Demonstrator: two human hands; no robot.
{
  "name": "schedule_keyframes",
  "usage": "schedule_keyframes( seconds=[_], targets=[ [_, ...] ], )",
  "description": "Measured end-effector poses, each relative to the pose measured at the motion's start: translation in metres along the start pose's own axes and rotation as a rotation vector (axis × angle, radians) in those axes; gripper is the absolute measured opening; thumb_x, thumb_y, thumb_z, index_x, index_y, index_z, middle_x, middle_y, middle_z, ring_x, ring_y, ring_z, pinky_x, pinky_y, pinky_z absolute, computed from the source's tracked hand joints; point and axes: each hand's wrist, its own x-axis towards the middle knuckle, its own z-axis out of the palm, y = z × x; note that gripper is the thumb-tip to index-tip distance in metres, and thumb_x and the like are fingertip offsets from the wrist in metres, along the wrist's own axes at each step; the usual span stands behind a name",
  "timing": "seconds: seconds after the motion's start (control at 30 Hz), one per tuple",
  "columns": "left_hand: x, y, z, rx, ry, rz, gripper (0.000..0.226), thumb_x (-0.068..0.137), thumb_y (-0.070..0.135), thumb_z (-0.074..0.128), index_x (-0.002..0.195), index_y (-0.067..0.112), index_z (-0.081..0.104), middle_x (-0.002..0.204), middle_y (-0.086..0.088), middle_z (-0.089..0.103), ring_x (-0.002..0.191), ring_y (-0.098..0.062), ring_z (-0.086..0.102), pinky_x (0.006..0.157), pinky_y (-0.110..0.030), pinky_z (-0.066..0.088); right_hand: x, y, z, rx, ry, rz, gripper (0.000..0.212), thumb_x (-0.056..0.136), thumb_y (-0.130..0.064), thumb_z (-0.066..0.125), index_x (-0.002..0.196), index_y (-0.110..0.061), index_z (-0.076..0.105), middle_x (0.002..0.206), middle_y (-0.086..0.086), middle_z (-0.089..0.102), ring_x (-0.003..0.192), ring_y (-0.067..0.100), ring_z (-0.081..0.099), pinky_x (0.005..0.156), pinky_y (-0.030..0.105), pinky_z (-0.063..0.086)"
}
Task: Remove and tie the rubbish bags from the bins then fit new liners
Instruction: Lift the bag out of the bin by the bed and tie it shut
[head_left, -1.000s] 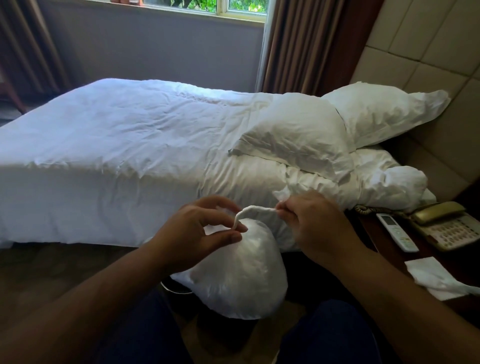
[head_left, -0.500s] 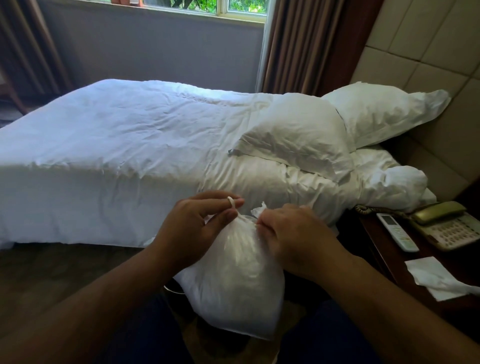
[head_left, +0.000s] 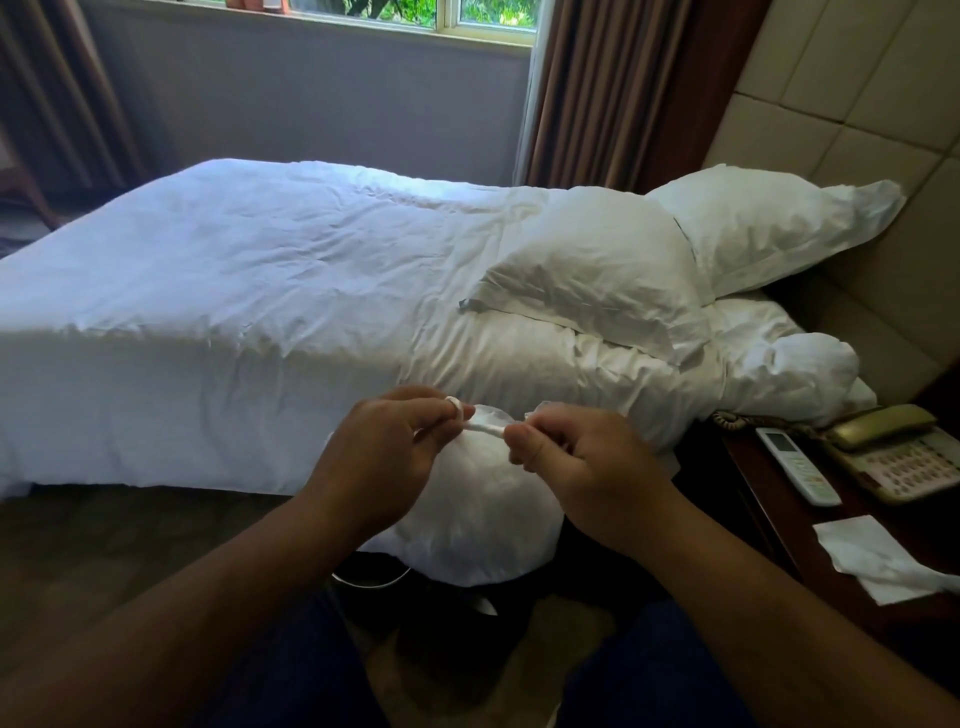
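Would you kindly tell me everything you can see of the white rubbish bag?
The white rubbish bag is thin, crinkled plastic, bulging round with its contents. Its neck is twisted into a narrow strip stretched between the left hand and right hand, which both pinch it. It hangs over the dark bin.

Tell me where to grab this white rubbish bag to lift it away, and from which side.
I'd take the twisted neck at the top, coming from above. The rubbish bag is round, full and slack below, with nothing firm to hold, while the neck is a narrow strand that the left hand and right hand pinch between them. Close round it just above the bulge.
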Motion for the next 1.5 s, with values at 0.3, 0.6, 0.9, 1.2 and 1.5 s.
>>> schedule_keyframes(
  seconds=[0.3,0.6,0.9,1.2,1.5],
  targets=[
    [0.002,0.009,-0.010,-0.135,0.033,-0.128,0.006,0.076,0.028,0.082,0.080,0.026,0.079,0.080,0.021,0.072,0.077,0.006,0.068,0.068,-0.008,0.049,-0.004,-0.003,0.000,0.338,-0.052,0.255,0.029,0.101,-0.031,0.054,0.085,-0.022,0.076,0.075,-0.003,0.071,0.076,0.008,0.064,0.073,0.027,0.047],
    [-0.002,0.013,-0.009,-0.040,0.074,-0.107,0.024,0.077,0.024,0.082,0.087,0.031,0.062,0.073,0.017,0.064,0.074,-0.004,0.062,0.062,-0.012,0.047,-0.010,-0.007,0.007,0.338,-0.071,0.188,0.019,0.097,-0.031,0.062,0.096,-0.024,0.079,0.080,-0.007,0.074,0.078,0.005,0.069,0.066,0.020,0.051],
    [-0.003,0.015,-0.003,-0.415,-0.005,-0.337,0.012,0.085,0.019,0.075,0.097,0.022,0.075,0.084,0.006,0.077,0.082,-0.006,0.073,0.075,-0.024,0.057,-0.011,-0.001,0.014,0.373,0.061,0.162,0.016,0.092,-0.027,0.071,0.105,-0.026,0.079,0.095,-0.016,0.077,0.095,-0.003,0.069,0.084,0.021,0.055],
    [-0.005,0.029,-0.001,-0.691,-0.005,-0.406,0.018,0.086,0.013,0.072,0.104,0.011,0.074,0.083,-0.005,0.077,0.080,-0.016,0.074,0.069,-0.019,0.055,-0.012,0.002,0.027,0.145,0.281,-0.106,0.017,0.089,-0.015,0.076,0.105,-0.020,0.079,0.088,-0.018,0.071,0.082,0.002,0.069,0.068,0.012,0.052],
    [-0.007,0.031,-0.003,-0.819,-0.056,-0.408,0.025,0.091,-0.001,0.064,0.113,0.009,0.070,0.091,-0.011,0.077,0.088,-0.022,0.074,0.079,-0.028,0.058,-0.012,0.001,0.021,0.001,0.362,-0.182,0.017,0.086,-0.014,0.078,0.100,-0.024,0.080,0.081,-0.026,0.063,0.074,-0.001,0.065,0.064,0.008,0.048]
  ],
)
